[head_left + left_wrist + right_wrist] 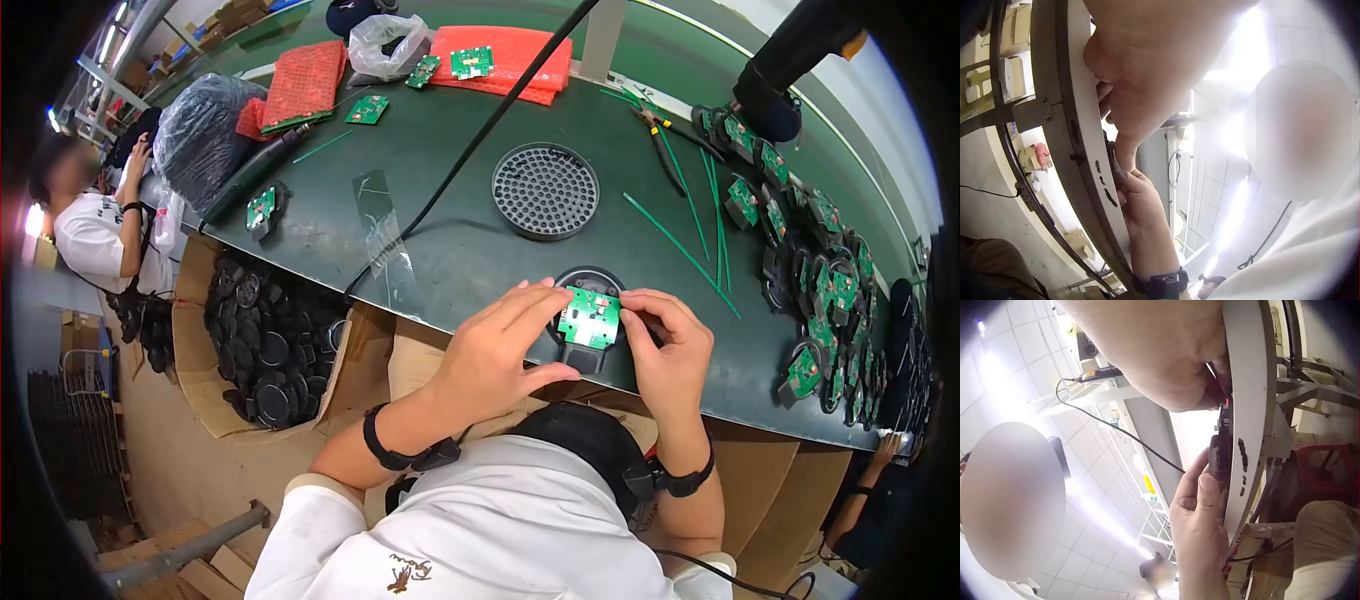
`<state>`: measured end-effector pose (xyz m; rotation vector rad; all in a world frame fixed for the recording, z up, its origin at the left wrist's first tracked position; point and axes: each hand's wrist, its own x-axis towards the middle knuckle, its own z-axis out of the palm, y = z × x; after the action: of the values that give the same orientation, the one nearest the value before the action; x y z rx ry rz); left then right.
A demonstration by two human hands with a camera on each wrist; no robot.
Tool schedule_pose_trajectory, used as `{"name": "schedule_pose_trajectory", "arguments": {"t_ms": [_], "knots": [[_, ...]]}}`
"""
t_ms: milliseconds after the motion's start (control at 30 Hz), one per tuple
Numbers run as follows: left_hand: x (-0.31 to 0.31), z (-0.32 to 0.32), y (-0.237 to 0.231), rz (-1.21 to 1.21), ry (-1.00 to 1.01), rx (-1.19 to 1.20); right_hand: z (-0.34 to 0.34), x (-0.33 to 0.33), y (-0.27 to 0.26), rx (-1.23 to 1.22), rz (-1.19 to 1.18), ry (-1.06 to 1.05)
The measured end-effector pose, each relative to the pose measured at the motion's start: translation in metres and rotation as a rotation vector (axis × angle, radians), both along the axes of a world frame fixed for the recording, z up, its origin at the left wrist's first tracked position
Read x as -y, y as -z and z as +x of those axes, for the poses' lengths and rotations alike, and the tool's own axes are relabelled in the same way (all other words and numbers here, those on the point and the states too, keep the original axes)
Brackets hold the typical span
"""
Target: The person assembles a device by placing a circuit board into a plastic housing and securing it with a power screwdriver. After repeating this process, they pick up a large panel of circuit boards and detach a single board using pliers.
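Note:
A green circuit board lies over a black round plastic housing at the table's near edge. My left hand grips the housing from the left, its fingertips at the board's upper left corner and its thumb low by the housing's narrow end. From the right, my right hand pinches the board's edge between thumb and curled forefinger. In the right wrist view, the left hand has fingers and thumb around the black housing. The left wrist view shows the right hand beyond the left.
Ahead stands a round perforated black tray. Cutters and green strips lie to the right, beside many housings with boards. A black cable crosses the table. A carton of black parts stands left; another person is beyond.

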<state>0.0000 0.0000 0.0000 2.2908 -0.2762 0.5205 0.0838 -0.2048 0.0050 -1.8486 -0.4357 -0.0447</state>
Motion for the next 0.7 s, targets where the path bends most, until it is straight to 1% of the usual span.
{"name": "schedule_pose_trajectory", "arguments": {"t_ms": [300,367,467,567,700], "knots": [[-0.0047,0.001,-0.0029,0.002,0.04,-0.021,-0.0005,-0.0005,0.0011,-0.007,-0.023,0.006],[-0.0038,0.0004,-0.001,0.027,0.036,-0.015,0.0006,0.0019,0.005,0.057,-0.096,-0.01],[-0.0032,0.0006,0.0012,0.015,0.03,-0.024,0.0009,0.0016,0.0043,0.082,-0.151,-0.009],[-0.0037,0.0011,0.0018,0.043,0.032,-0.028,0.0007,0.0002,0.0,0.13,-0.185,-0.009],[-0.0034,0.0011,-0.0014,0.058,0.033,-0.05,0.0009,0.001,0.0014,0.122,-0.181,-0.002]]}}
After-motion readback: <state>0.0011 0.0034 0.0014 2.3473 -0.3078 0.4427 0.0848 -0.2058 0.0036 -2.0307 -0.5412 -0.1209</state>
